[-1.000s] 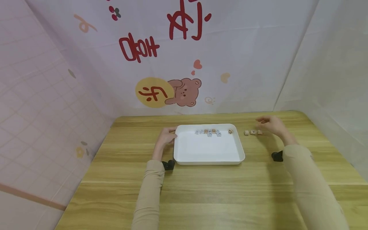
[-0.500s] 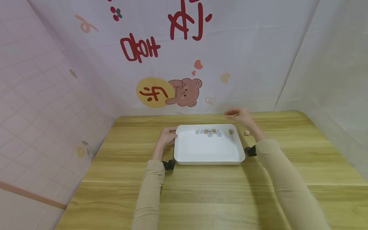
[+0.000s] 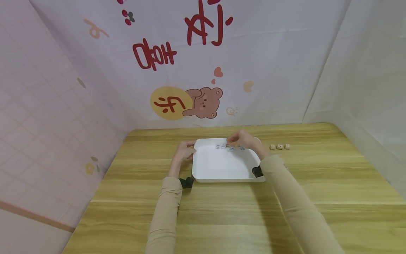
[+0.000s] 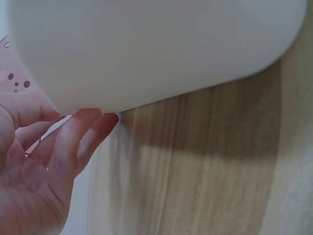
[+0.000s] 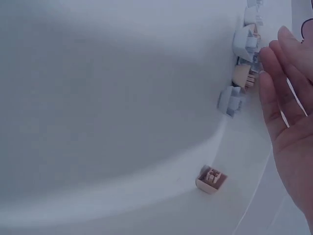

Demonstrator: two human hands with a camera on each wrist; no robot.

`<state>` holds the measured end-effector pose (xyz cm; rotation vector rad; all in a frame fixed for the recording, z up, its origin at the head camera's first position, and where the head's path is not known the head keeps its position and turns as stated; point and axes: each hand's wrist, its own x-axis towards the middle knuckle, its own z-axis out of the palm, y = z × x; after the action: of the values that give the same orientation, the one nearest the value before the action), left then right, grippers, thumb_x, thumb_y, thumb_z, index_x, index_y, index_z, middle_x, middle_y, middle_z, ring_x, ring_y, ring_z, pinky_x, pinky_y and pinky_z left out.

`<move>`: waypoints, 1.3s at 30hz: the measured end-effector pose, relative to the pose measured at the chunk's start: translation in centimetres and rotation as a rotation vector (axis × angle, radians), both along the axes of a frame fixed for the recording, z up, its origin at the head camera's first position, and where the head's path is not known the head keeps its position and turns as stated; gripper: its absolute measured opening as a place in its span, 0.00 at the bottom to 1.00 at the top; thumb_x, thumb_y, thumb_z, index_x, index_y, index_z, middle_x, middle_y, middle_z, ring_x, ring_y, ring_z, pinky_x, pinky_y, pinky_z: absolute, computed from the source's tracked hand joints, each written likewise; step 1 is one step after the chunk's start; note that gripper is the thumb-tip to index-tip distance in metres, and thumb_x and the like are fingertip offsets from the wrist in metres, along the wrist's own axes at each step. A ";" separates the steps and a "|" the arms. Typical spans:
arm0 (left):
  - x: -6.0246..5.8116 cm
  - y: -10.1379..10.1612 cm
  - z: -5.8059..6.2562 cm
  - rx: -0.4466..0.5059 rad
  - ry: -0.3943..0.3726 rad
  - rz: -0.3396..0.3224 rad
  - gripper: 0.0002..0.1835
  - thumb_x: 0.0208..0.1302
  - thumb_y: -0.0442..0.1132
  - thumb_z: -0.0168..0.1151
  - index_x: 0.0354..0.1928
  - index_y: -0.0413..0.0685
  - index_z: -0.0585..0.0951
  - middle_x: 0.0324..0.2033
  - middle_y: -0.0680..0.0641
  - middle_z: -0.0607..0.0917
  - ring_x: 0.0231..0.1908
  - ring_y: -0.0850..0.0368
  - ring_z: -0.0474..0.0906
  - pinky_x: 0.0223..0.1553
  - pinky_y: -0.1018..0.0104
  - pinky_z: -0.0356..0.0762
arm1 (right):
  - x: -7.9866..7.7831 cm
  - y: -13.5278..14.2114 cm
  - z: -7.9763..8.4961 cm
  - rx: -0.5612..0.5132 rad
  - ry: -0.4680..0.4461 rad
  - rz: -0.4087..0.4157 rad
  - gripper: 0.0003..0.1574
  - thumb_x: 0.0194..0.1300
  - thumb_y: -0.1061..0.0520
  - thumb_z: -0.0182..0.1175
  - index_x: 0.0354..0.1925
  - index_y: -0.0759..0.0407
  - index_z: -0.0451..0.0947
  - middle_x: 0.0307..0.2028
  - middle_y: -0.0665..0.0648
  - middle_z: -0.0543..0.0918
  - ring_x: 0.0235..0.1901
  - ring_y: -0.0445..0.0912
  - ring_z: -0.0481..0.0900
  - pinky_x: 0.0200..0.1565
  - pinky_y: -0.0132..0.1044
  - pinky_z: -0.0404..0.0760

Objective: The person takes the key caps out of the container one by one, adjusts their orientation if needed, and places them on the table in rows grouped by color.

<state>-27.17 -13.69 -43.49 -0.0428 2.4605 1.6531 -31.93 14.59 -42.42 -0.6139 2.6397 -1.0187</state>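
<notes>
A shallow white tray (image 3: 219,165) sits on the table, with several small white and orange keycaps (image 3: 223,145) lined up near its far wall. My left hand (image 3: 184,151) grips the tray's left edge, its fingertips against the wall in the left wrist view. Over the row is my right hand (image 3: 243,139), covering some keycaps in the head view. In the right wrist view its fingertips lie right beside a white keycap (image 5: 243,44) and an orange keycap (image 5: 241,76); I cannot tell whether it pinches one. A lone brownish keycap (image 5: 211,179) lies upturned apart from the row.
Three more keycaps (image 3: 279,146) lie on the wooden table (image 3: 222,215) to the right of the tray. A white wall cloth (image 3: 272,70) with red characters and a bear rises behind the table. The right sleeve (image 3: 295,197) crosses the tray's right side.
My right hand has moved left, from above the loose keycaps on the table to the keycap row in the tray. My left hand stays at the tray's left edge.
</notes>
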 end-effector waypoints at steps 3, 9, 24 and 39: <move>0.1 0.1 0.1 -0.006 -0.020 0.006 0.28 0.57 0.25 0.53 0.62 0.40 0.74 0.54 0.39 0.81 0.16 0.63 0.68 0.21 0.72 0.67 | 0.2 -0.1 -0.3 -0.008 -0.014 -0.002 0.17 0.58 0.62 0.64 0.48 0.62 0.83 0.49 0.61 0.85 0.49 0.52 0.80 0.50 0.43 0.79; 0.2 0.2 0.3 -0.007 -0.029 0.002 0.28 0.58 0.25 0.53 0.63 0.39 0.72 0.57 0.37 0.78 0.17 0.63 0.69 0.22 0.73 0.68 | 0.2 -0.2 -0.8 -0.006 0.033 0.006 0.15 0.56 0.64 0.66 0.44 0.62 0.85 0.47 0.62 0.86 0.46 0.50 0.82 0.41 0.35 0.80; 0.2 0.1 0.3 -0.009 -0.030 0.002 0.28 0.58 0.25 0.54 0.63 0.39 0.72 0.58 0.38 0.78 0.20 0.61 0.73 0.23 0.72 0.71 | 0.1 -0.3 -1.0 0.150 0.170 0.120 0.15 0.48 0.63 0.71 0.38 0.64 0.86 0.38 0.60 0.88 0.37 0.47 0.85 0.41 0.36 0.82; 0.2 0.2 0.4 -0.031 -0.043 0.013 0.27 0.59 0.26 0.54 0.64 0.40 0.72 0.60 0.37 0.76 0.28 0.57 0.78 0.23 0.73 0.73 | 0.1 0.1 -1.1 0.112 0.167 0.137 0.10 0.51 0.67 0.68 0.35 0.63 0.86 0.35 0.58 0.88 0.35 0.45 0.83 0.39 0.35 0.81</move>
<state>-26.98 -13.54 -43.06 -0.0972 2.4585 1.6023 -31.83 14.69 -43.51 -0.8746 2.7286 -0.8064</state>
